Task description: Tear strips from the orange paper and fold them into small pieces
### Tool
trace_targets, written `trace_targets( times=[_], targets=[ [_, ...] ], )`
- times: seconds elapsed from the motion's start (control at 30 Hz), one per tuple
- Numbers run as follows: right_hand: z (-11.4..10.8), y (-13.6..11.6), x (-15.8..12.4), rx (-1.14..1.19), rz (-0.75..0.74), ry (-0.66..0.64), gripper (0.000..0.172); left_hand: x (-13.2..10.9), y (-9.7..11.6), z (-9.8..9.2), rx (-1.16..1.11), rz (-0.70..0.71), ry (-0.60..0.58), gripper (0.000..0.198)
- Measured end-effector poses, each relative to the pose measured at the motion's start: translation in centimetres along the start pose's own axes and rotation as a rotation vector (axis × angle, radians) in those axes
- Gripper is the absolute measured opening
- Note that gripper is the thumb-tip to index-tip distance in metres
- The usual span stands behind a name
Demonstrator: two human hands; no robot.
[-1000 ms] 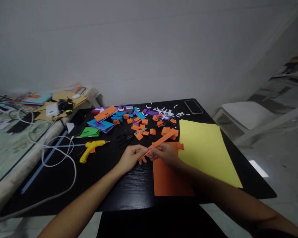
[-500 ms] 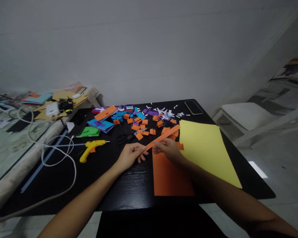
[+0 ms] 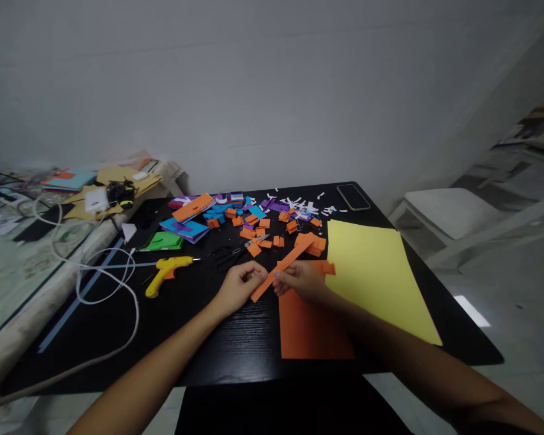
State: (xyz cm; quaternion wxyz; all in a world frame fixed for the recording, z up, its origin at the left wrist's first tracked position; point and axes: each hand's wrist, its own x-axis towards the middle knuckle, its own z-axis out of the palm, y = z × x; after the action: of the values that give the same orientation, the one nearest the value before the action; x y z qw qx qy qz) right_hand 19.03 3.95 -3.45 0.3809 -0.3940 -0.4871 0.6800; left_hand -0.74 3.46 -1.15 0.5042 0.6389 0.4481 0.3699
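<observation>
An orange paper strip [image 3: 292, 257] slants up to the right between my hands, its lower end pointing toward me. My left hand [image 3: 240, 287] is closed, thumb and fingers at the strip's left edge. My right hand [image 3: 301, 283] pinches the strip from the right, near its lower part. Under my right hand and forearm lies an orange paper sheet [image 3: 306, 332]. A small folded orange piece [image 3: 329, 268] rests at the top right of that sheet. Beyond the strip are several folded orange pieces [image 3: 255, 249] and black-handled scissors [image 3: 229, 255].
A yellow hot glue gun [image 3: 167, 269] with a white cable [image 3: 133, 338] lies left. Yellow sheets [image 3: 381, 278] cover the right side of the black table [image 3: 236, 356]. Behind are coloured paper stacks [image 3: 193, 208], white scraps [image 3: 301, 206] and a phone [image 3: 353, 197]. A white chair [image 3: 442, 211] stands right.
The strip has slid down and left through my hands, so its lower end now sticks out below my fingers. My right hand has shifted slightly left.
</observation>
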Motion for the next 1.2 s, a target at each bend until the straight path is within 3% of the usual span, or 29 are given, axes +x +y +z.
trace_targets(
  times=[0.13, 0.33, 0.63, 0.93, 1.2],
  targets=[
    [1.0, 0.7, -0.4, -0.007, 0.061, -0.133, 0.054, -0.2, -0.1, 0.3, 0.036, 0.035, 0.002, 0.026],
    [1.3, 0.5, -1.0, -0.029, 0.13, -0.229, 0.054, -0.3, -0.3, 0.2, 0.015, 0.002, -0.052, 0.026],
    [1.4, 0.7, -1.3, -0.064, 0.157, -0.364, 0.051, -0.2, -0.1, 0.4, -0.004, -0.036, -0.051, 0.024],
    [1.6, 0.1, -2.2, -0.157, 0.173, -0.582, 0.047, 0.1, 0.2, 0.4, -0.126, -0.122, -0.071, 0.033],
    [1.9, -1.1, -2.6, -0.278, 0.18, -0.584, 0.032, 0.3, 0.5, 0.2, -0.183, -0.126, -0.02, 0.033]
  ],
)
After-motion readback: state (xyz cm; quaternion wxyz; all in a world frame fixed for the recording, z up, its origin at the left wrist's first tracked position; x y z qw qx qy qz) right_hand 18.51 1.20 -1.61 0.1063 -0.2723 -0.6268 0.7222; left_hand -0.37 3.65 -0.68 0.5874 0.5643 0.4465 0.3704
